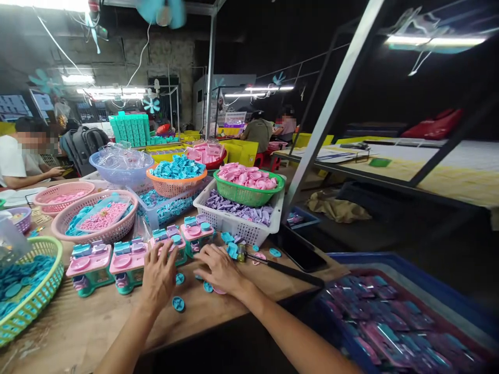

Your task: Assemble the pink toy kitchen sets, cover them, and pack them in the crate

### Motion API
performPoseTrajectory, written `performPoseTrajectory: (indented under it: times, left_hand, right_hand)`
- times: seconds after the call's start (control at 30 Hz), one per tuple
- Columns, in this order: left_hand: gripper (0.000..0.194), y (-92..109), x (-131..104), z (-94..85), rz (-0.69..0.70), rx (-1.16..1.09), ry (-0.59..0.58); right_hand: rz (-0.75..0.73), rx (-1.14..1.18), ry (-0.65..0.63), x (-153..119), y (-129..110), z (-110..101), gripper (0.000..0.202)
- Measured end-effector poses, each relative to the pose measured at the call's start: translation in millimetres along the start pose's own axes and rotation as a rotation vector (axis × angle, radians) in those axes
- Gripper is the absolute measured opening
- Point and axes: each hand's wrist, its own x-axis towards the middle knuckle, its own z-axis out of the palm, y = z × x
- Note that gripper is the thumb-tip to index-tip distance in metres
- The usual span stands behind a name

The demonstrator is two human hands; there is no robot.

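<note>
Four small pink and teal toy units stand in a row on the wooden table; the leftmost unit (90,265) and its neighbour (128,262) are in full view. My left hand (159,275) has its fingers spread over the front of the third unit (177,241), partly covering it. Beside the rightmost unit (196,234), my right hand (219,266) hovers low with fingers apart, over some round pieces. Nothing shows in either hand. A blue disc (178,304) lies near the table's front edge, and a screwdriver (255,257) lies to the right of my right hand.
Baskets of parts crowd the table: a green basket (249,193) on a white crate (237,223), an orange basket (177,184), a pink basket (95,228) and a yellow-green basket (35,301). A phone (300,249) lies right. A blue bin (370,257) holds packed units. A person (19,161) sits left.
</note>
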Motion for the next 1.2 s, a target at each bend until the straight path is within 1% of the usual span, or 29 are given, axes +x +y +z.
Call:
performPoseTrajectory:
  times: [0.07, 0.1, 0.17, 0.2, 0.23, 0.3, 0.33, 0.4, 0.5, 0.63, 0.73, 0.83, 0.87, 0.93, 1.0, 1.03, 1.1, 1.17, 1.2]
  left_hand:
    - [0.038, 16.0, -12.5, 1.7, 0.034, -0.077, -0.080]
    - [0.033, 24.7, -17.3, 4.0, 0.038, -0.121, -0.141]
    - [0.025, 39.7, -22.8, 9.5, 0.021, -0.214, -0.248]
    - [0.023, 44.7, -23.3, 11.8, -0.003, -0.260, -0.271]
    - [0.023, 47.7, -22.7, 13.0, -0.034, -0.307, -0.267]
    - [0.026, 47.8, -19.6, 11.3, -0.098, -0.405, -0.207]
    - [0.027, 45.7, -17.8, 8.1, -0.130, -0.458, -0.171]
    - [0.022, 39.7, -15.1, -1.9, -0.194, -0.566, -0.125]
    - [0.014, 32.8, -14.9, -19.0, -0.305, -0.722, -0.118]
    - [0.015, 30.8, -22.0, -34.5, -0.442, -0.863, -0.108]
    - [0.014, 27.9, -28.8, -43.8, -0.450, -0.869, -0.057]
    - [0.012, 17.2, -32.6, -55.2, -0.361, -0.791, -0.031]
    - [0.013, 11.5, -33.2, -59.1, -0.332, -0.754, -0.025]
    - [0.013, -2.4, -33.9, -65.4, -0.289, -0.664, -0.002]
    - [0.013, -18.8, -34.5, -68.7, -0.276, -0.561, 0.041]
    - [0.013, -27.3, -35.1, -68.9, -0.276, -0.504, 0.067]
    - [0.013, -43.8, -36.7, -66.4, -0.288, -0.367, 0.107]
    - [0.015, -58.1, -39.1, -61.0, -0.320, -0.220, 0.115]
    - [0.018, -63.9, -40.6, -57.7, -0.337, -0.162, 0.103]
  right_hand:
    - [0.002, 0.000, -0.164, -11.6, 1.0, 0.3, 0.027]
    - [-0.001, -0.003, -0.212, -13.7, 0.7, 0.4, 0.021]
    - [-0.005, -0.013, -0.238, -12.2, -1.5, -0.8, 0.011]
    - [-0.006, -0.016, -0.224, -10.0, -3.1, -2.5, 0.010]
    - [-0.009, -0.006, -0.202, -7.6, -4.9, -4.9, 0.010]
    - [-0.017, 0.091, -0.157, -4.2, -8.6, -11.1, 0.010]
    - [-0.021, 0.185, -0.141, -3.5, -10.5, -14.3, 0.011]
    - [-0.020, 0.430, -0.141, -4.0, -14.3, -19.2, 0.018]
    - [0.030, 0.776, -0.172, -6.8, -21.2, -20.8, 0.024]
    - [0.147, 1.077, -0.181, -8.1, -32.7, -16.4, 0.034]
    - [0.184, 1.220, -0.226, -3.1, -41.4, -14.0, 0.034]
    - [0.240, 1.298, -0.289, 10.1, -51.0, -12.0, 0.033]
    - [0.248, 1.301, -0.319, 16.2, -55.2, -11.1, 0.032]
    - [0.216, 1.266, -0.371, 30.7, -65.7, -8.8, 0.027]
    - [0.138, 1.165, -0.356, 46.9, -79.1, -5.6, 0.022]
    - [0.086, 1.086, -0.306, 55.3, -86.4, -3.4, 0.020]
    - [-0.034, 0.855, -0.159, 71.9, -100.4, 2.8, 0.016]
    - [-0.154, 0.562, -0.030, 87.4, -110.8, 12.1, 0.015]
    - [-0.204, 0.422, 0.009, 94.4, -113.9, 17.7, 0.016]
